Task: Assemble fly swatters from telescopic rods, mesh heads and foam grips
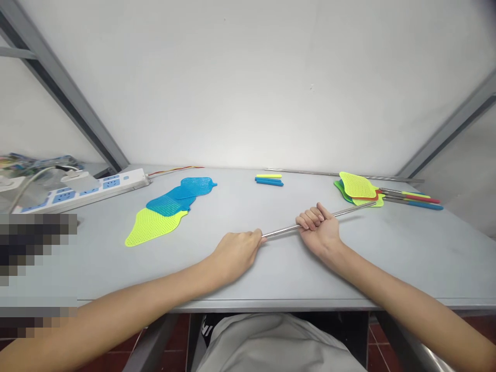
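Observation:
A thin metal rod (281, 231) runs between my two hands above the grey table. My left hand (239, 253) is closed round its left end, knuckles up. Palm turned upward, my right hand (320, 230) has its fingers wrapped round the rod further along, and the bare tip sticks out to the right. That tip overlaps in view a pile of fly swatters (358, 187) with metal stems and coloured handles. To the left lie loose swatter heads: a yellow one (151, 230) and overlapping blue ones (168, 202). Several short blue and yellow handle sleeves (268, 182) lie at the back middle.
Along the back edge on the right lie more thin metal rods (321, 172). A white power strip (116, 183) with plugs and cables occupies the left, near a red and yellow wire (174, 170). The table's front edge (271, 305) is close to my body. Metal frame posts flank the white wall.

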Available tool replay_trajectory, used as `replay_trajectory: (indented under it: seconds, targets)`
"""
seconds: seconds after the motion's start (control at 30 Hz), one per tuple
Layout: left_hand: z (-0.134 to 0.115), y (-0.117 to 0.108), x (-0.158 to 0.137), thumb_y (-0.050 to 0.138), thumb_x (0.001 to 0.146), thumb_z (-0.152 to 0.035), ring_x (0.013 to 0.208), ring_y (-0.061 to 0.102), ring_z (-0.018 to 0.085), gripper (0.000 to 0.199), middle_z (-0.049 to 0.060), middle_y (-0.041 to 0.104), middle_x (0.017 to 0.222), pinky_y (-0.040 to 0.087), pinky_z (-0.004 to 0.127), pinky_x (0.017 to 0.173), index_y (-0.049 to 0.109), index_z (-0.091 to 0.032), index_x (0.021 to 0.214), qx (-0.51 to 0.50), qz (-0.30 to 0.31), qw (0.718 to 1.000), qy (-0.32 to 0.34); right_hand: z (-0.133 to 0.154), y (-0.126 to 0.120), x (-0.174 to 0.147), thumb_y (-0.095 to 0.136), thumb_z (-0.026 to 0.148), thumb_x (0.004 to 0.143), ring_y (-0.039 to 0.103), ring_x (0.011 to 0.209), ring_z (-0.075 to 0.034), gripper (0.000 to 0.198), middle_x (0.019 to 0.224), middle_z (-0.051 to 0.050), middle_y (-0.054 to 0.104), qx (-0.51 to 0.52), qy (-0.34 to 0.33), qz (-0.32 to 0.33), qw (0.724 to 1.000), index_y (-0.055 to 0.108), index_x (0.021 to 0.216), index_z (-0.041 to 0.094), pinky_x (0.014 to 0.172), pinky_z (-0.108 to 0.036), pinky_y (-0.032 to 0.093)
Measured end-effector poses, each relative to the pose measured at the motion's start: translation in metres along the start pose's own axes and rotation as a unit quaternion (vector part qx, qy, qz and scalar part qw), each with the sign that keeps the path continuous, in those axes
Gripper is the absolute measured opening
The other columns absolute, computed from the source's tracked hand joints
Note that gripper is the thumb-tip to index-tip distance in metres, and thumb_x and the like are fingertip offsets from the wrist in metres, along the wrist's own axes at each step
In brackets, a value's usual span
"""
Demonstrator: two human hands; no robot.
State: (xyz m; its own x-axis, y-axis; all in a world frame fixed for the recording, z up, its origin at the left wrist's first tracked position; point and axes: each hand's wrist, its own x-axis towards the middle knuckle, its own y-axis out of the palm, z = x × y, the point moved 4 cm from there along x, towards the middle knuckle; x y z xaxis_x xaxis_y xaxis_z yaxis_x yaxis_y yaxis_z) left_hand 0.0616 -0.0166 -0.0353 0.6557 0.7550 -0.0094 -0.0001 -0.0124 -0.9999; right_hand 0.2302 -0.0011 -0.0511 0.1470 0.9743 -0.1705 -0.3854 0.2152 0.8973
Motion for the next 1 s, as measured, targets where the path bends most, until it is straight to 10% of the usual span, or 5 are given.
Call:
replay_trajectory:
  seconds: [1.0]
  targets:
    - [-0.018,0.008,0.003,0.017,0.086,-0.030,0.055,0.057,0.018,0.030,0.002,0.060,0.062,0.035,0.026,0.044,0.045,-0.019,0.082,0.017,-0.048,0.998,0.024,-0.011,-0.007,-0.016,0.037,0.019,0.075,0.012,0.033,-0.007,0.035,0.039,0.007,0.009,-0.007,-0.028,-0.075,0.997,0.011,0.051,0.018,0.032,-0.020,0.019]
